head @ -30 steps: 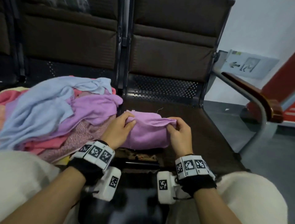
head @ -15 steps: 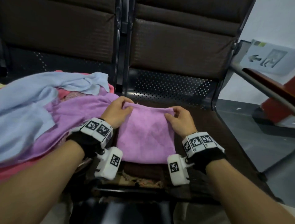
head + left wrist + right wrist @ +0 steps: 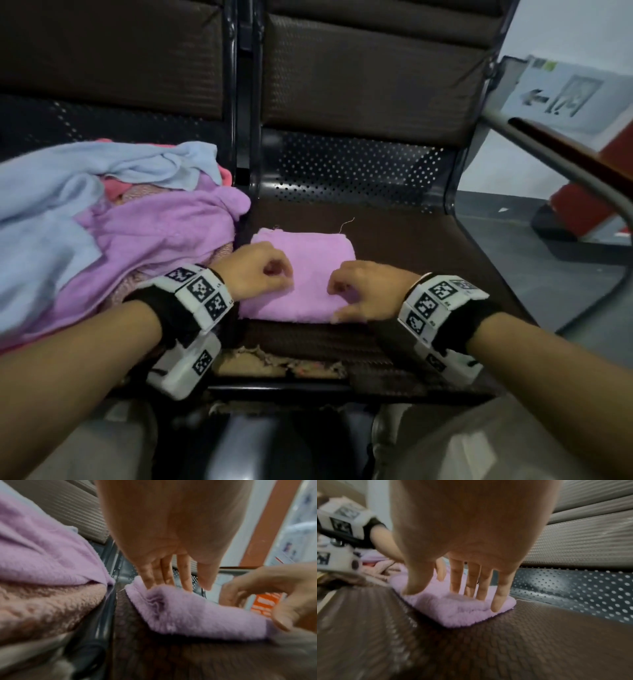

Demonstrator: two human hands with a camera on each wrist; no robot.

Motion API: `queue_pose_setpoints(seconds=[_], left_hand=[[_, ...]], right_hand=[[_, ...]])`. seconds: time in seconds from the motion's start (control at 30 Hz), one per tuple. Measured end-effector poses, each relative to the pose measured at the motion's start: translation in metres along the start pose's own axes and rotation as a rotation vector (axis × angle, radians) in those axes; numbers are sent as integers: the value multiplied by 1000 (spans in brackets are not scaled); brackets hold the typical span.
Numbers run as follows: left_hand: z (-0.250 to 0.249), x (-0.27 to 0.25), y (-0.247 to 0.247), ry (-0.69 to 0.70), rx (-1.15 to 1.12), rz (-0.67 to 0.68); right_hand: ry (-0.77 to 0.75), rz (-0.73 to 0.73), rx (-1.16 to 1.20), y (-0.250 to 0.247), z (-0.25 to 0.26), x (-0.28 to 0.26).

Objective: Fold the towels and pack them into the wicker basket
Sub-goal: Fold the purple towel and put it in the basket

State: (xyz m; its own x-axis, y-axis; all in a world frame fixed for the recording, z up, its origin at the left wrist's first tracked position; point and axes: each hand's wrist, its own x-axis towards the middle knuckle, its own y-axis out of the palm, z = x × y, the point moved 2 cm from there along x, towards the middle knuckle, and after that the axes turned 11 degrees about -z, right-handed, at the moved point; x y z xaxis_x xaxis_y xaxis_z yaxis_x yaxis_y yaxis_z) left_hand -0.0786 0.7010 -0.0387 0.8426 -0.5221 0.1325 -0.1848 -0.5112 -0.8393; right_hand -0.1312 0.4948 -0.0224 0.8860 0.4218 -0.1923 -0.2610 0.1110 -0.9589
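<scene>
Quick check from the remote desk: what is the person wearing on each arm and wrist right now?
Both forearms are bare, with no sleeves. The left hand and the right hand each have a black fabric wrist band carrying a ring of white blocks printed with black square tag markers. A white boxy camera unit, also tagged, hangs under each wrist. No gloves show.

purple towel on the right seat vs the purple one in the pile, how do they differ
The purple towel on the right seat is folded into a flat, compact rectangle; the purple towel in the pile is loose and crumpled. The folded one lies alone on the seat under both hands; the loose one lies partly under a light blue towel. Both look the same colour and fabric.
</scene>
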Motion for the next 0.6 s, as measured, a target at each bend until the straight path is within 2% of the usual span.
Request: queue_pose_setpoints(seconds=[0.07, 0.13, 0.33, 0.4, 0.47, 0.6], left_hand=[[-11, -12, 0, 66, 127, 151], [-17, -20, 0, 88, 259, 239], [-32, -16, -18, 125, 456, 280], [-31, -15, -23, 135, 450, 268], [-28, -16, -25, 118, 382, 255], [-27, -10, -27, 83, 72, 239]], right_hand=[[-76, 16, -166, 4, 6, -4], [-107, -58, -224, -3, 10, -3], [-22, -265, 63, -37, 19, -3], [2, -250, 89, -35, 16, -7], [12, -159, 50, -27, 11, -9], [32, -61, 96, -19, 4, -4]])
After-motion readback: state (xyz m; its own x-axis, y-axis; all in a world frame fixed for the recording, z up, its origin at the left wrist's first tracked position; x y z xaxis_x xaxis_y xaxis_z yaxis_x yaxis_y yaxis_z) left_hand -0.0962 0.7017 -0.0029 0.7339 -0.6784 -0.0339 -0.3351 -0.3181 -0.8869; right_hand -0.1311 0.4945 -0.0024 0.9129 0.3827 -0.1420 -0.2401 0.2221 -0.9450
